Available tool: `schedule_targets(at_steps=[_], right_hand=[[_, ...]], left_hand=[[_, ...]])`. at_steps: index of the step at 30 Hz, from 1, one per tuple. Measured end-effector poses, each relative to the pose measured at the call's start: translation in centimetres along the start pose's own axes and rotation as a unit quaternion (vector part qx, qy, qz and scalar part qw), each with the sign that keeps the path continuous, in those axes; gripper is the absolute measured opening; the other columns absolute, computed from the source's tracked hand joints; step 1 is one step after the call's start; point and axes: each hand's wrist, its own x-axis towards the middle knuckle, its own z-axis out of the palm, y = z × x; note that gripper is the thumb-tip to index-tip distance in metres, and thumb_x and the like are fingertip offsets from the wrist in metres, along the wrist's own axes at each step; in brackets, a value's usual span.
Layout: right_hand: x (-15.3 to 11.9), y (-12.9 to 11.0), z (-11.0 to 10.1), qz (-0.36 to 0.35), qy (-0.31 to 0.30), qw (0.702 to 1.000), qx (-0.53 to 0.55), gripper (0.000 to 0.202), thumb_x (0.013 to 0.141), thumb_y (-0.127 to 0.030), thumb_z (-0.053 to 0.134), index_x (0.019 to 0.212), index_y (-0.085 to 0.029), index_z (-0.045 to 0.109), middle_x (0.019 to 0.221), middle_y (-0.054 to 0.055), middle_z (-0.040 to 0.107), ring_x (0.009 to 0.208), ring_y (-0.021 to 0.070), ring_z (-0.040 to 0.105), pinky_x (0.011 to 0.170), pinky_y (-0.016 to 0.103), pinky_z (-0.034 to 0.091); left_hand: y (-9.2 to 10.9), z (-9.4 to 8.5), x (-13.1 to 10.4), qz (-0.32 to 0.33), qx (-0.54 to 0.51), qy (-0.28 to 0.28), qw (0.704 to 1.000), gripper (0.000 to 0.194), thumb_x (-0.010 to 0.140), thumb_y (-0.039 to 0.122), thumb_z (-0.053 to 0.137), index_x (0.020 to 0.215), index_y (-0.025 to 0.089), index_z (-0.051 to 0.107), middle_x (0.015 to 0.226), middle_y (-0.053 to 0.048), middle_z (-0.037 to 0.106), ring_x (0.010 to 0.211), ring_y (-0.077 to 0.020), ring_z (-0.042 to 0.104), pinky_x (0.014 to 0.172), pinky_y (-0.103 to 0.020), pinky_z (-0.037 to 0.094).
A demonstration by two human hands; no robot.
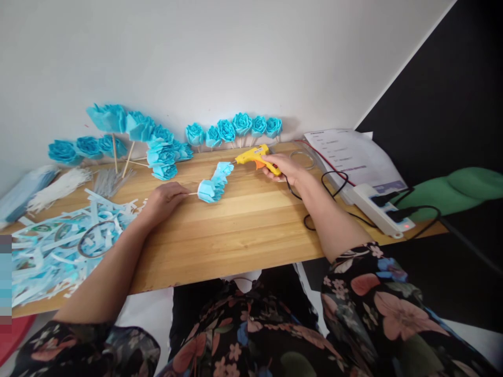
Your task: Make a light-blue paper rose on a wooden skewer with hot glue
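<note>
Between the fingers of my left hand [167, 199] is the thin wooden stick of a blue paper flower [211, 189], which lies sideways over the table. A loose strip of its petals stretches up and to the right. My right hand [282, 166] is wrapped around the handle of a yellow glue gun [253, 154] with an orange trigger. The gun's nozzle points left, at the far end of the petal strip; whether it touches the paper I cannot tell.
Finished blue flowers [226, 130] on sticks line the wall. Blue and white paper scraps [78, 241] cover the table's left side. At right lie a power strip [379, 209], black cables [334, 180] and printed sheets [346, 154]. A green object [456, 188] is beyond the right edge.
</note>
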Motion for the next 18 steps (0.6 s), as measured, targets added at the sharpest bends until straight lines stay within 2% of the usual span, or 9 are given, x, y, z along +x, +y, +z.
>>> schedule_targets(at_steps=[4, 8, 12, 15, 18], right_hand=[[-0.3, -0.3, 0.1, -0.006, 0.018, 0.999, -0.027, 0.033, 0.088, -0.046, 0.072, 0.078, -0.016, 0.062, 0.059, 0.001, 0.059, 0.040, 0.0063, 0.045, 0.030, 0.018, 0.025], [-0.6, -0.5, 0.6, -0.046, 0.046, 0.994, -0.092, 0.029, 0.089, -0.041, 0.074, 0.078, -0.017, 0.061, 0.057, -0.001, 0.057, 0.040, 0.0062, 0.045, 0.031, 0.017, 0.027], [-0.6, -0.5, 0.4, -0.065, 0.048, 0.985, -0.152, 0.026, 0.089, -0.037, 0.075, 0.079, -0.017, 0.062, 0.061, 0.000, 0.062, 0.044, 0.0076, 0.052, 0.034, 0.018, 0.031], [-0.4, -0.3, -0.2, -0.084, 0.038, 0.979, -0.184, 0.025, 0.090, -0.039, 0.073, 0.081, -0.017, 0.065, 0.063, 0.000, 0.065, 0.049, 0.0087, 0.056, 0.040, 0.019, 0.037], [-0.2, -0.1, -0.8, -0.115, 0.052, 0.966, -0.226, 0.025, 0.093, -0.044, 0.068, 0.086, -0.019, 0.068, 0.058, -0.003, 0.062, 0.048, 0.0092, 0.053, 0.044, 0.020, 0.039]], left_hand=[[0.1, -0.1, -0.1, -0.010, 0.004, 0.007, 1.000, 0.031, 0.099, 0.042, 0.052, 0.096, 0.021, 0.075, 0.093, -0.007, 0.074, 0.088, -0.0238, 0.068, 0.083, -0.036, 0.052], [0.1, -0.1, -0.1, -0.019, 0.004, 0.001, 1.000, 0.032, 0.099, 0.042, 0.051, 0.097, 0.020, 0.075, 0.094, -0.007, 0.074, 0.088, -0.0240, 0.068, 0.083, -0.036, 0.052], [0.2, -0.1, -0.1, -0.019, 0.002, -0.001, 1.000, 0.034, 0.099, 0.044, 0.050, 0.098, 0.020, 0.075, 0.094, -0.008, 0.074, 0.088, -0.0245, 0.068, 0.082, -0.036, 0.052], [0.4, -0.2, -0.1, -0.034, 0.004, -0.005, 0.999, 0.034, 0.099, 0.044, 0.050, 0.097, 0.019, 0.074, 0.095, -0.008, 0.074, 0.089, -0.0241, 0.067, 0.084, -0.035, 0.052], [0.6, -0.3, -0.1, -0.047, 0.003, -0.007, 0.999, 0.034, 0.098, 0.044, 0.051, 0.095, 0.019, 0.074, 0.094, -0.008, 0.074, 0.088, -0.0236, 0.067, 0.084, -0.035, 0.051]])
